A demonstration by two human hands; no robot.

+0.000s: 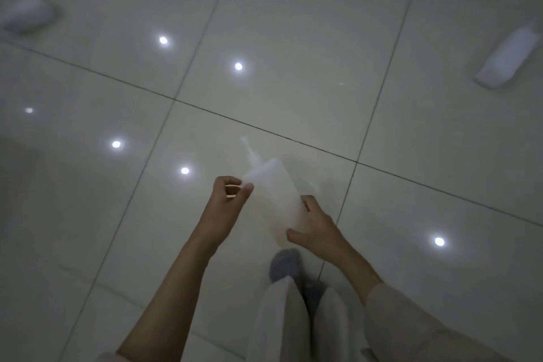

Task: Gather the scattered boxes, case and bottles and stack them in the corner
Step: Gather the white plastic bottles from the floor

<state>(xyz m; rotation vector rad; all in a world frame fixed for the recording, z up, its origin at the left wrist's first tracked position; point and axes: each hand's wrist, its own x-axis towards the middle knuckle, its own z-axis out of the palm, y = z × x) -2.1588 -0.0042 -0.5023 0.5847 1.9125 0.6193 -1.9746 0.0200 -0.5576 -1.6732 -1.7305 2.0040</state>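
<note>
A translucent white bottle (271,194) with a thin nozzle pointing up and left is held above the tiled floor in the lower middle of the head view. My right hand (313,226) grips its lower end. My left hand (232,189) pinches its upper shoulder with thumb and forefinger. A second white bottle (509,59) lies on the floor at the right edge. A blurred white object (28,13), perhaps a box or bottle, lies at the far left top.
The glossy pale floor tiles (293,38) with dark grout lines mirror several ceiling lights. My legs in light trousers and grey footwear (285,264) stand directly below the held bottle.
</note>
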